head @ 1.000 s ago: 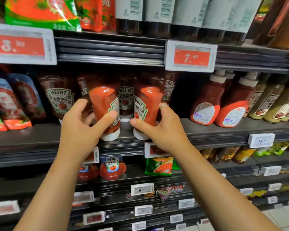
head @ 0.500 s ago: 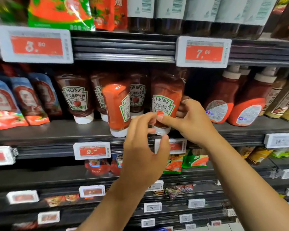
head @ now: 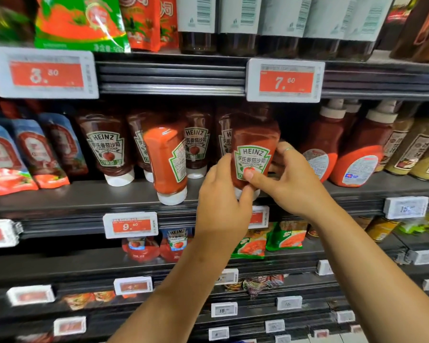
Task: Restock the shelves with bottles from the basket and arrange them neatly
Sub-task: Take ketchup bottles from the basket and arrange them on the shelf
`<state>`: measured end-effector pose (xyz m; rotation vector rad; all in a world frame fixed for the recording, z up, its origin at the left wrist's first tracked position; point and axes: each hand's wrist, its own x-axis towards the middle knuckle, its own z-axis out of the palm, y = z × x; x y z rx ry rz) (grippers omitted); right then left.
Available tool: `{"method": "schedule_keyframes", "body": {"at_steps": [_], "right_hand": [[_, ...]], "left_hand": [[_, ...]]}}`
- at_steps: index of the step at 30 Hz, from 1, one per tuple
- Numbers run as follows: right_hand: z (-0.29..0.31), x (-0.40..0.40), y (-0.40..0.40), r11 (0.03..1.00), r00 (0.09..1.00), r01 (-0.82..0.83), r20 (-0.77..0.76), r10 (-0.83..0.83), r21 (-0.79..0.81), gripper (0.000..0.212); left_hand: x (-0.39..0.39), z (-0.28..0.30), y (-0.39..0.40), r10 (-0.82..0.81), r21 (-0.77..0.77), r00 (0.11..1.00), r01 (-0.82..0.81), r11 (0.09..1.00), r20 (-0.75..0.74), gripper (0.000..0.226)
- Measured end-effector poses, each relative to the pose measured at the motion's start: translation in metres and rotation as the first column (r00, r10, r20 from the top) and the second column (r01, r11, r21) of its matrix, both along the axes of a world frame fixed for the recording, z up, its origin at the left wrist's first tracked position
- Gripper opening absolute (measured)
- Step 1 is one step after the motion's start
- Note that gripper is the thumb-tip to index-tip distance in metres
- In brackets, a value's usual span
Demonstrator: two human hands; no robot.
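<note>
bottle upright at shelf front edge, label facing out | left hand grips its lower left side; right hand pinches its right side | second bottle just left, label turned sideways

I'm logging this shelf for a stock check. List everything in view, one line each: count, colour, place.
Held ketchup bottle: one, red with green-edged label facing out, cap down, middle shelf front.
Turned ketchup bottle: one, red, label turned sideways, left of the held one at the shelf front.
Rear ketchup bottles: at least four, dark red, behind on the same shelf.
Sauce pouches: several, blue and red, middle shelf left.
White-capped bottles: two or more, red, cap up, middle shelf right.
Price tags: many, white and red, on the shelf edges.
Green pouches: two, lower shelf.
Left hand: fingers round the held bottle's base.
Right hand: grips its right side, thumb on the label.
</note>
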<state>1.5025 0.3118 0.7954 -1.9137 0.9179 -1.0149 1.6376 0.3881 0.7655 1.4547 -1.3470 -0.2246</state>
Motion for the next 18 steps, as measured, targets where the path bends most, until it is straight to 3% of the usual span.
{"method": "schedule_keyframes", "body": {"at_steps": [3, 6, 9, 13, 16, 18], "right_hand": [[-0.005, -0.015, -0.008, 0.998, 0.997, 0.066, 0.047, -0.066, -0.006, 0.041], [-0.009, -0.025, -0.018, 0.988, 0.987, 0.156, 0.049, -0.154, -0.021, 0.039], [-0.009, -0.024, -0.022, 0.949, 0.955, 0.296, 0.005, -0.297, -0.11, 0.044], [-0.012, -0.016, -0.027, 0.903, 0.916, 0.384, -0.044, -0.399, -0.192, 0.033], [-0.01, -0.009, -0.03, 0.908, 0.916, 0.374, -0.08, -0.393, -0.187, 0.04], [-0.005, -0.004, -0.03, 0.927, 0.93, 0.342, -0.086, -0.358, -0.154, 0.046]], "left_hand": [[-0.015, 0.001, -0.003, -0.047, 0.022, 0.998, 0.046, 0.999, 0.036, 0.056], [-0.018, -0.001, 0.001, -0.056, 0.02, 0.996, 0.055, 0.998, 0.065, 0.053], [-0.007, -0.001, 0.015, 0.039, -0.17, 0.997, -0.026, 0.985, 0.073, 0.028], [0.01, 0.0, 0.036, 0.266, -0.475, 0.961, -0.202, 0.856, 0.072, 0.014], [0.028, 0.003, 0.047, 0.4, -0.569, 0.916, -0.307, 0.763, 0.042, 0.009], [0.041, 0.004, 0.05, 0.431, -0.543, 0.902, -0.368, 0.755, -0.01, 0.019]]}}
